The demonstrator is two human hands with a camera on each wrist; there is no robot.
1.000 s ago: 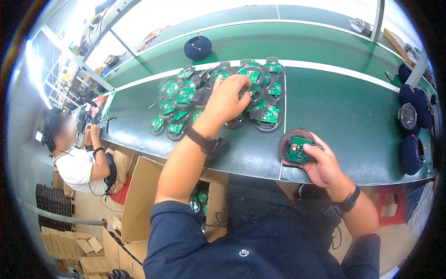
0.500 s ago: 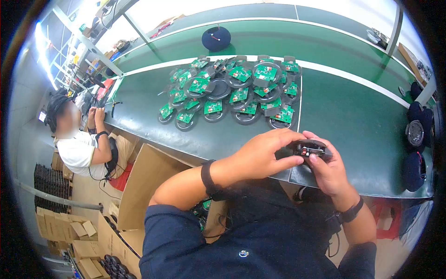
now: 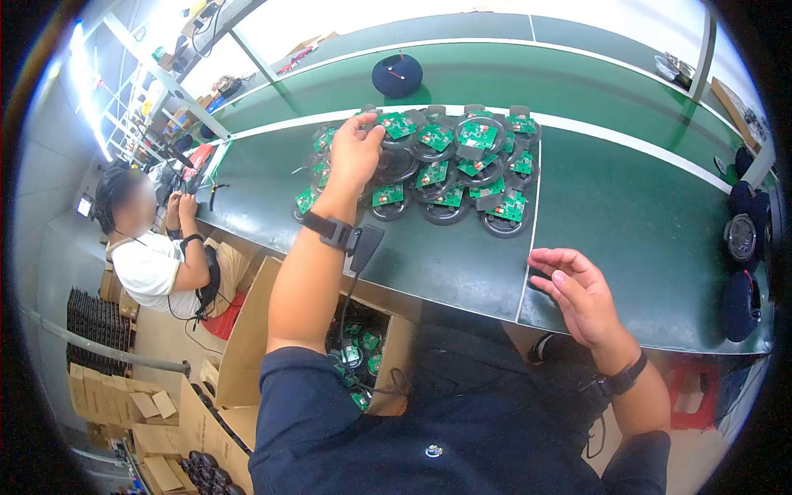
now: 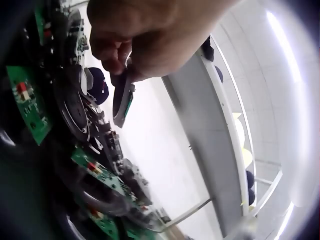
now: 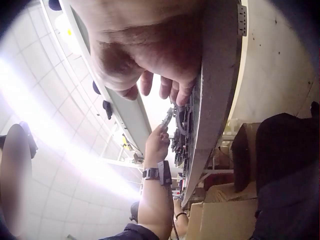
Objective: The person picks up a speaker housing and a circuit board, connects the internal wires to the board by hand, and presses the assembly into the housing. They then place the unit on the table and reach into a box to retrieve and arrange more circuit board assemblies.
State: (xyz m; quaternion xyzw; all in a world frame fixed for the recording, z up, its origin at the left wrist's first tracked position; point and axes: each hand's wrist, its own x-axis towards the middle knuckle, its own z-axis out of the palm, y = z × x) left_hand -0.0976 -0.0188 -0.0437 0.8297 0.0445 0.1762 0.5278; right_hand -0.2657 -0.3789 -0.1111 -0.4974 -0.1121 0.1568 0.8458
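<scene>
Over the left part of a pile of black round parts with green circuit boards (image 3: 445, 210), my left hand (image 3: 351, 161) pinches one such part (image 3: 397, 125) by its edge. The left wrist view shows this dark disc (image 4: 121, 102) tilted between thumb and fingers of the left hand (image 4: 145, 35), its board side partly visible. My right hand (image 3: 582, 301) is held above the front edge of the green table, fingers apart and bent slightly, holding nothing. The right wrist view shows the right hand (image 5: 150, 55) in front and the left hand (image 5: 157, 145) farther off.
A dark blue round object (image 3: 397, 76) stands behind the pile; more lie at the right end (image 3: 740, 305). An open cardboard box (image 3: 392, 355) with boards is below the table edge. Another person (image 3: 148, 247) sits at left, near pliers (image 3: 216, 195).
The hands, together on a round part at the table's front half a second ago, have separated. The left has moved to the pile with a part; the right has let go.
</scene>
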